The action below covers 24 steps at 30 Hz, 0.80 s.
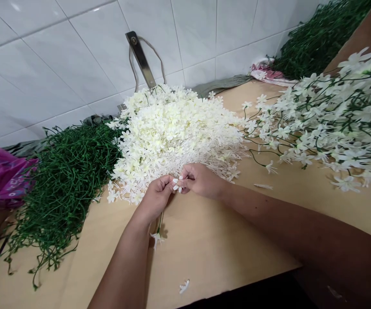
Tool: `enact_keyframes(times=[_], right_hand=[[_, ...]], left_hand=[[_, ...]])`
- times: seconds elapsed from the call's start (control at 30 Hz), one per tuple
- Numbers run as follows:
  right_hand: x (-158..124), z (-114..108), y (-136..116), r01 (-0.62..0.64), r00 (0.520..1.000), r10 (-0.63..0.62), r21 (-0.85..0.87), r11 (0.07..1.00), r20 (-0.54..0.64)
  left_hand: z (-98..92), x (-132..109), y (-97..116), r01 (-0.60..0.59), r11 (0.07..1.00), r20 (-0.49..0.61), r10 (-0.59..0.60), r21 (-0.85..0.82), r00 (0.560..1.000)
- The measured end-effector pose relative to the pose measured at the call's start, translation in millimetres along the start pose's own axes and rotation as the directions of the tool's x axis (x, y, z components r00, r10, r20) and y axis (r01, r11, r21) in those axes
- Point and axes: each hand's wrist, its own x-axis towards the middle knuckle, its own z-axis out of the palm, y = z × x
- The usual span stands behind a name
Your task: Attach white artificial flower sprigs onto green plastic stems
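Note:
Thumb and fingers of my left hand (158, 193) are pinched on a small white flower (176, 185). My right hand (201, 180) pinches the same flower from the other side, its fingertips touching it close to the left ones. From under my left hand a green stem (160, 221) hangs down, with a white blossom (156, 238) at its lower end. Just beyond both hands lies a large heap of white flower heads (169, 128), with pale thin stalks at its near side.
Green stems (72, 180) are piled at the left, beside a pink bag (5, 171). Stemmed white flowers (340, 124) spread at the right, with more green stems (320, 38) behind. A metal bracket (141, 60) stands against the tiled wall (198, 25). A loose white piece (184, 286) lies near the front edge.

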Motion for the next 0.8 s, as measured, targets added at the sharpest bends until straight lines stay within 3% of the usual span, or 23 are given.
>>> enact_keyframes(times=[0.23, 0.53, 0.8], right_hand=[[0.9, -15.6, -6.9, 0.033, 0.994, -0.048, 0.152, 0.988, 0.098], [-1.7, -5.4, -1.4, 0.022, 0.997, -0.024, 0.037, 0.999, 0.068], [-2.5, -1.6, -9.4, -0.055, 0.997, 0.054, 0.025, 0.998, 0.048]], left_hand=[[4.2, -4.5, 11.6, 0.022, 0.999, 0.008, -0.022, 0.025, 1.000], [1.2, -3.7, -0.4, -0.020, 1.000, 0.087, 0.020, -0.001, 0.996], [3.3, -1.6, 0.9, 0.039, 0.990, 0.040, -0.034, -0.133, 0.999]])
